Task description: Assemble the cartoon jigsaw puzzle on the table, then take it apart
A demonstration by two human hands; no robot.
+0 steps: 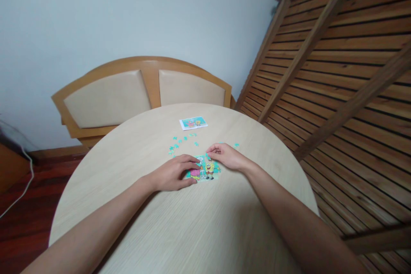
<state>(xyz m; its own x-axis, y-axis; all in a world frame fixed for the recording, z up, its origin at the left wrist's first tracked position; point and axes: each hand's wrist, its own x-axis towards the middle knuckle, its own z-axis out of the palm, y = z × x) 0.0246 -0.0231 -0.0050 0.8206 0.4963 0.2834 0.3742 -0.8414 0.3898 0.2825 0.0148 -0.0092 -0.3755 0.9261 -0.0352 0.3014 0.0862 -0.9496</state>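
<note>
A partly assembled jigsaw puzzle [209, 170] with a yellow square cartoon figure lies on the table in front of me. My left hand [176, 172] rests over its left side, fingers stretched out and apart, covering part of the picture. At the puzzle's upper edge, my right hand [227, 156] pinches a small turquoise puzzle piece [207, 154] between thumb and fingers. The fingertips partly hide that piece. Several loose puzzle pieces [176, 146] are scattered beyond my left hand, and a loose turquoise piece [236, 145] lies beyond my right hand.
A picture card [194, 123] in matching colours lies farther back on the round wooden table [205, 231]. Behind the table stands a bed headboard [153, 90] with cream panels against the wall. Slatted wooden boards [321, 64] lean along the right. A white cable [30, 175] hangs at left.
</note>
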